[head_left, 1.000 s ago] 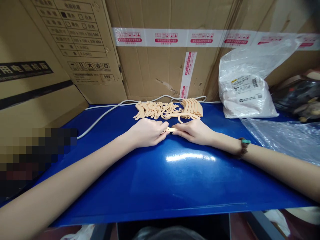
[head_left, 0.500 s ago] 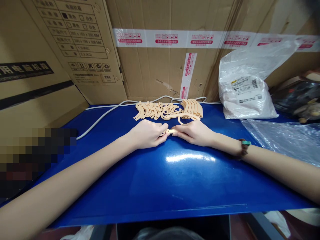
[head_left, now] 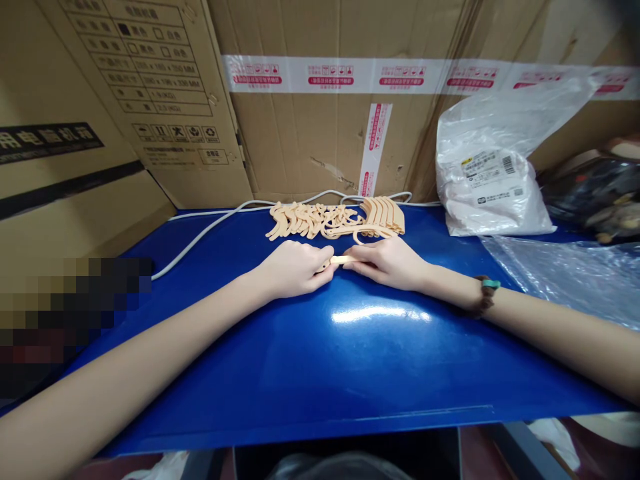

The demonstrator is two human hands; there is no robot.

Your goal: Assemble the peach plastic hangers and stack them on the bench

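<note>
Pinched between my left hand (head_left: pixel 300 268) and my right hand (head_left: pixel 387 265) is a narrow beige plastic hanger piece (head_left: pixel 341 260), held low over the table's middle. Both hands are closed on it, the fingertips a short gap apart. Most of the piece is hidden in the fingers, with a small dark hole showing by the left thumb. Just beyond my right hand curves a beige hook-like loop (head_left: pixel 356 235); whether it belongs to the held piece I cannot tell. Behind lie a heap of curved beige parts (head_left: pixel 295 220) and a neat row of nested beige arms (head_left: pixel 384 215).
A blue table (head_left: pixel 300 373) spreads under my arms. Cardboard boxes (head_left: pixel 310 133) wall its back and left. A white cable (head_left: pixel 200 237) runs along the rear. On the right stand a filled white plastic bag (head_left: pixel 493 187) and a flat clear plastic sheet (head_left: pixel 565 277).
The piece between my fingertips has turned slightly, and the hole that showed in its middle is out of sight. Both hands stay nearly in place.
</note>
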